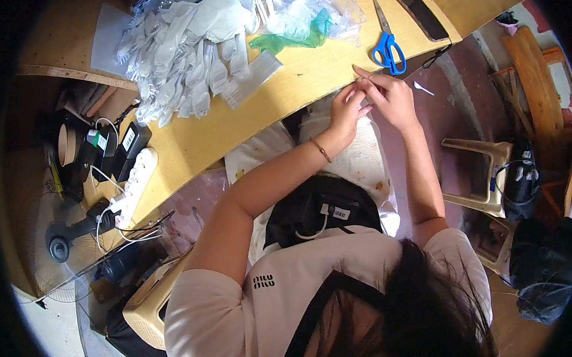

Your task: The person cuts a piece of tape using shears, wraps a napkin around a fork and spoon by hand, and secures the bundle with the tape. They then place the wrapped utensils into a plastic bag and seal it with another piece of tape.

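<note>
Both hands meet at the table's front edge, just below the blue-handled scissors. My left hand (347, 115), with a bracelet at the wrist, has its fingers bent and pressed toward the other hand. My right hand (390, 100) touches it with curled fingers; one finger points up to the left. Anything between the fingertips is too small to make out. The scissors (387, 46) lie on the yellow table (319, 68). Left of the hands is a large pile of white plastic pieces (191, 48), beside a green plastic bag (299, 34) and clear bags.
A phone (420, 14) lies at the table's back right. On the left are a white power strip (136, 185), cables and a fan (59, 246). Plastic stools (483, 170) and a black bag (542, 263) stand at the right. A small white piece (424, 88) lies on the floor.
</note>
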{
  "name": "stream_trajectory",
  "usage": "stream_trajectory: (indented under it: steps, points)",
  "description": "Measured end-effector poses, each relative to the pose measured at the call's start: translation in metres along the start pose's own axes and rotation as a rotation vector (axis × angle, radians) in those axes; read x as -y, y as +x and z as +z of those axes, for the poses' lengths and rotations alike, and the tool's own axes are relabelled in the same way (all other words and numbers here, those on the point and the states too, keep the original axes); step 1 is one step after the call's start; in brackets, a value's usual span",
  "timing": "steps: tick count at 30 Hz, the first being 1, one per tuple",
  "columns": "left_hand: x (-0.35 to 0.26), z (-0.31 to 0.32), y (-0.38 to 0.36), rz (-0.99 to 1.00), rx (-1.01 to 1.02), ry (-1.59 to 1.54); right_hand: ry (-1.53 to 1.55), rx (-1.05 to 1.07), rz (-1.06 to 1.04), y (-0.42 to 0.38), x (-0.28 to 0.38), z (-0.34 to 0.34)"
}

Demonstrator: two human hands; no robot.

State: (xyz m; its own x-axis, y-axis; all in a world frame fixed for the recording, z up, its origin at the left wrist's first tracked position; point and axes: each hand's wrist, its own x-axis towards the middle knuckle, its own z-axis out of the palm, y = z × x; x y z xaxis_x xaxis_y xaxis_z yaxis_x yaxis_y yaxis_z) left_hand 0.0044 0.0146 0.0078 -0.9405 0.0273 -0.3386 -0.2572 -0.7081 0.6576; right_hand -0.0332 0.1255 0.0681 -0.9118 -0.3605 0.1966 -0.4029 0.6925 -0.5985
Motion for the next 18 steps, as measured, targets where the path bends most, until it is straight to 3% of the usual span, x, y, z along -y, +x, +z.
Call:
stream_trajectory:
  steps: [3,6,9,13,18]
  points:
    - [0.008,-0.009,0.006,0.02,-0.003,-0.028,0.004,-0.004,-0.057,0.002,-0.002,-0.002]
    - [0.008,-0.011,0.003,0.011,-0.007,0.009,0.101,-0.152,-0.079,-0.001,-0.003,0.003]
    - [-0.002,0.0,-0.017,-0.007,0.024,0.083,0.182,-0.16,0.123,-0.01,-0.006,0.001]
    - [-0.004,-0.001,-0.022,0.051,0.117,0.107,0.303,-0.224,0.184,-0.019,-0.006,-0.004]
    - [-0.013,0.003,-0.03,0.112,0.152,0.155,0.563,-0.063,0.088,-0.019,-0.003,-0.009]
